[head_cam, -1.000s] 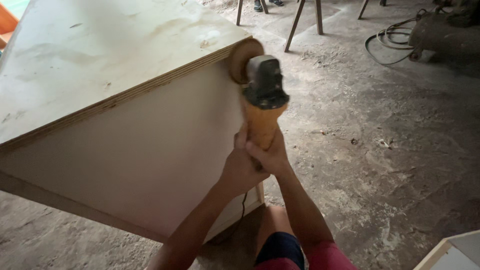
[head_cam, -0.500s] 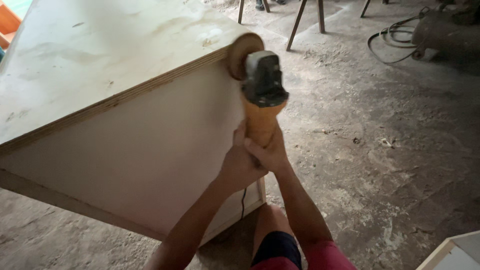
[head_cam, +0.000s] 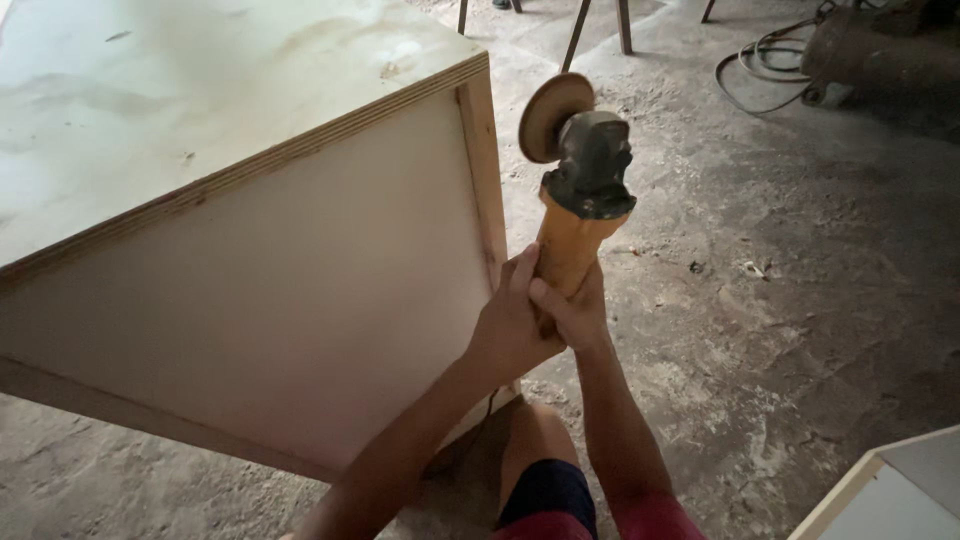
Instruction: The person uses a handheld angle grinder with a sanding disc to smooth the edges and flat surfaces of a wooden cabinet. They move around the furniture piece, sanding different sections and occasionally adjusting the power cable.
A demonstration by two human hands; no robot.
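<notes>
A yellow angle grinder (head_cam: 578, 200) with a grey head and a round sanding disc (head_cam: 553, 116) points up and away from me. My left hand (head_cam: 510, 325) and my right hand (head_cam: 572, 308) both wrap its yellow handle from below. The disc stands a short gap to the right of the corner edge of a big plywood box (head_cam: 250, 240), not touching it. The box has a pale top, a layered edge and a smooth side panel facing me.
A dusty concrete floor (head_cam: 780, 300) spreads to the right. Metal legs (head_cam: 600, 25) stand at the top, and cables and a dark machine (head_cam: 870, 50) lie at the top right. A white board corner (head_cam: 890, 490) sits at the bottom right. My knee (head_cam: 545, 480) is below my hands.
The grinder's disc was pressed against the box's top corner edge; now it has come away to the right, clear of the wood. Both hands keep their grip.
</notes>
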